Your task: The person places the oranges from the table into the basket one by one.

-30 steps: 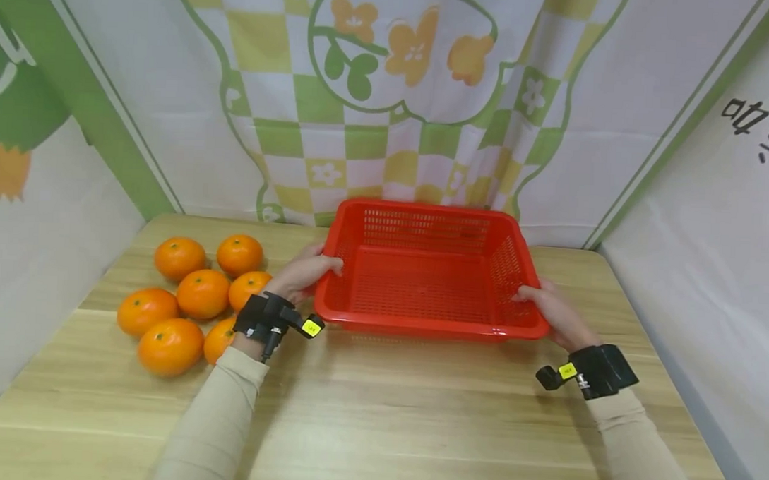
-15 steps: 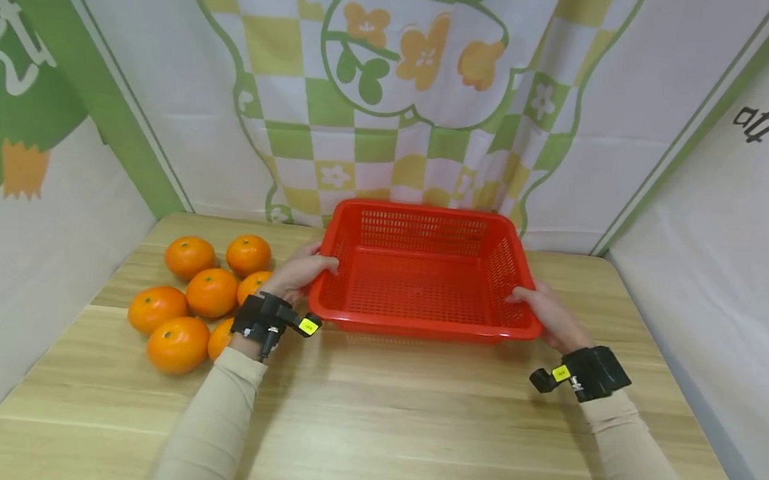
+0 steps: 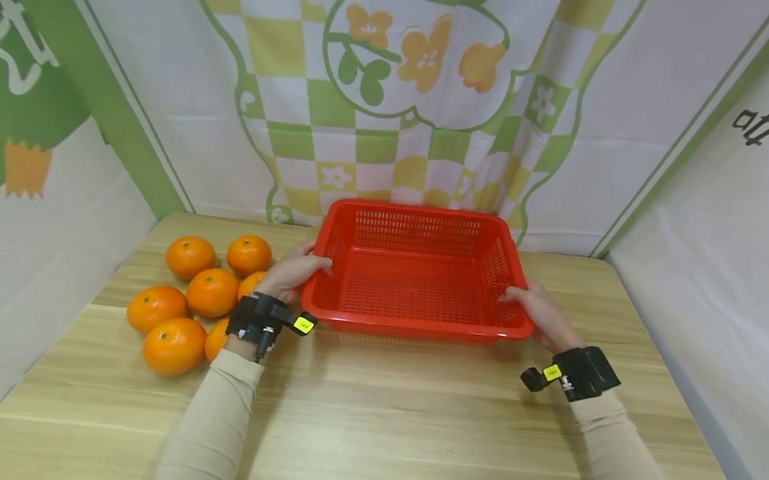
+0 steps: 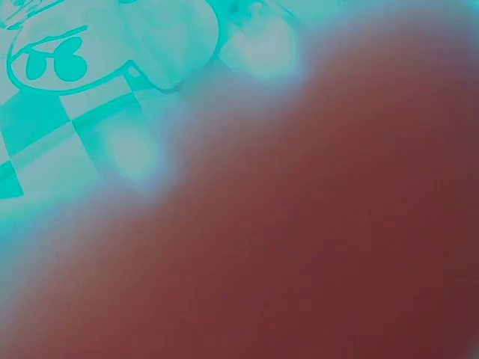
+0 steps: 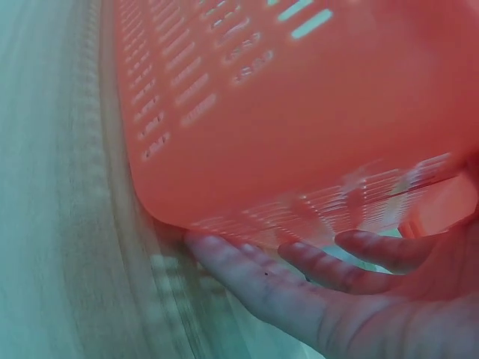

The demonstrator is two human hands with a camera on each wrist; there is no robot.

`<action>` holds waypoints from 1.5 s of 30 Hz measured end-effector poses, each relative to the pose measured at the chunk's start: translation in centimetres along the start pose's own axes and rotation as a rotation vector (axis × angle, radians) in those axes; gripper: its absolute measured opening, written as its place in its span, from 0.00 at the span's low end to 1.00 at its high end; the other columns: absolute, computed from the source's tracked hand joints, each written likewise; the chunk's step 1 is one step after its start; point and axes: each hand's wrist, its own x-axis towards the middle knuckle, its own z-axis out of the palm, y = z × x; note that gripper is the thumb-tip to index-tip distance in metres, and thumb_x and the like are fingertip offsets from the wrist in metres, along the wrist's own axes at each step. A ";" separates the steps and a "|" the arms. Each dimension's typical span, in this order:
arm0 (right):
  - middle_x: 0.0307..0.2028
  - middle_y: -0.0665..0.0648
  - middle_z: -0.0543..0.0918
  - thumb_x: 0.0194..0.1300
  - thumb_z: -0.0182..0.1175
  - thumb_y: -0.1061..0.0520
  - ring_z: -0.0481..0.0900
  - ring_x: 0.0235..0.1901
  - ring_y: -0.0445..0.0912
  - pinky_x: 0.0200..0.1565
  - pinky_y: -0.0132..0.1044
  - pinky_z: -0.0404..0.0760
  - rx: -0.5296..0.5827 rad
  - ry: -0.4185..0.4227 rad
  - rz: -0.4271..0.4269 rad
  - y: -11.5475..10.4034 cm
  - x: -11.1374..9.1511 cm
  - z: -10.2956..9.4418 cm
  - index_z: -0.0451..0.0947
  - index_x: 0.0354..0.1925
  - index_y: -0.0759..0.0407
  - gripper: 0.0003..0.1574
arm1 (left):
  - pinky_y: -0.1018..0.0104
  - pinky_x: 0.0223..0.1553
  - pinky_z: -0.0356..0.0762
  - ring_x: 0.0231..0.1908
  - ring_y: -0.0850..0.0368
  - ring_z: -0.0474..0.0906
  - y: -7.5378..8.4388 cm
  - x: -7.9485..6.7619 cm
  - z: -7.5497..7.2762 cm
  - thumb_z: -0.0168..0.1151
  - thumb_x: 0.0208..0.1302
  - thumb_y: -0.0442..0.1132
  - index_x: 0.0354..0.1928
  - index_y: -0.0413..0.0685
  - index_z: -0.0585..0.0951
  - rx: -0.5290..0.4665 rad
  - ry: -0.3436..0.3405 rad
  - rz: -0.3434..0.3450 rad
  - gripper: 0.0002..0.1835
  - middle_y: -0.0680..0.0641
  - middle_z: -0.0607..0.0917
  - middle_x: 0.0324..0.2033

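Observation:
A red plastic basket [image 3: 415, 283] with slotted walls stands between my two hands near the back of the table, nothing inside it. My left hand [image 3: 292, 273] grips its left end, thumb hooked over the rim and fingers outside. At the opposite end my right hand [image 3: 541, 309] holds the rim the same way, thumb inside. In the right wrist view, the fingers of the right hand [image 5: 322, 288] reach along the outside and under edge of the basket wall [image 5: 299, 112]. Blurred skin fills most of the left wrist view, so the left fingers are hidden there.
Several oranges [image 3: 212, 292] lie grouped on the wooden table [image 3: 378, 423] left of the basket, partly behind the left wrist. A checked, flower-printed curtain [image 3: 388, 148] hangs right behind the basket. White fabric panels border both sides.
Both hands have shifted the basket slightly left across the table, closer to the oranges. The head view has also turned a little. The grip on both ends stays the same.

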 end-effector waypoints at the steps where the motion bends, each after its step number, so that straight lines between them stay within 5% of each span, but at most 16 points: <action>1: 0.55 0.78 0.65 0.65 0.43 0.66 0.74 0.47 0.66 0.40 0.49 0.82 -0.002 -0.001 0.000 0.1 0.1 0.1 0.52 0.63 0.72 0.30 | 0.37 0.47 0.71 0.52 0.28 0.68 0.0 0.0 -0.1 0.46 0.58 0.23 0.69 0.45 0.58 0.004 0.003 -0.003 0.34 0.27 0.65 0.59; 9: 0.55 0.78 0.66 0.63 0.45 0.66 0.74 0.47 0.65 0.39 0.47 0.83 0.016 0.016 0.007 0.6 0.6 1.0 0.53 0.64 0.71 0.31 | 0.36 0.45 0.73 0.51 0.29 0.69 0.3 -0.3 -0.1 0.49 0.58 0.24 0.68 0.42 0.55 0.076 0.072 0.035 0.35 0.27 0.67 0.58; 15: 0.53 0.76 0.68 0.65 0.44 0.66 0.75 0.47 0.64 0.39 0.47 0.82 0.037 0.001 0.003 0.7 0.6 1.3 0.53 0.63 0.72 0.30 | 0.38 0.48 0.73 0.49 0.33 0.72 1.5 -0.9 0.5 0.54 0.64 0.31 0.70 0.42 0.53 0.246 0.134 0.094 0.34 0.31 0.72 0.54; 22: 0.53 0.74 0.68 0.65 0.43 0.66 0.74 0.47 0.63 0.41 0.48 0.82 0.033 -0.003 0.002 0.6 0.1 0.7 0.51 0.64 0.71 0.30 | 0.40 0.49 0.72 0.50 0.37 0.73 3.3 -2.7 1.3 0.52 0.68 0.33 0.72 0.45 0.45 0.335 0.110 0.132 0.37 0.32 0.69 0.59; 27: 0.51 0.71 0.70 0.66 0.43 0.67 0.76 0.46 0.62 0.40 0.47 0.82 0.039 -0.021 -0.005 0.6 0.1 0.5 0.50 0.64 0.72 0.30 | 0.39 0.54 0.66 0.58 0.37 0.63 4.7 -4.7 1.4 0.54 0.68 0.40 0.72 0.44 0.49 0.578 0.125 0.154 0.36 0.33 0.59 0.66; 36: 0.48 0.69 0.73 0.66 0.44 0.67 0.77 0.44 0.59 0.40 0.45 0.83 0.040 -0.034 -0.023 0.2 0.0 0.0 0.53 0.62 0.74 0.27 | 0.34 0.54 0.63 0.61 0.39 0.57 6.6 -7.1 1.4 0.54 0.68 0.48 0.69 0.53 0.59 0.855 0.088 0.238 0.30 0.42 0.62 0.66; 45: 0.50 0.74 0.71 0.66 0.44 0.66 0.77 0.44 0.62 0.38 0.46 0.83 0.005 -0.030 -0.028 0.2 0.0 0.1 0.54 0.62 0.75 0.28 | 0.41 0.53 0.69 0.56 0.44 0.66 6.3 -10.5 -0.1 0.57 0.65 0.46 0.66 0.47 0.63 1.219 0.117 0.366 0.30 0.40 0.66 0.64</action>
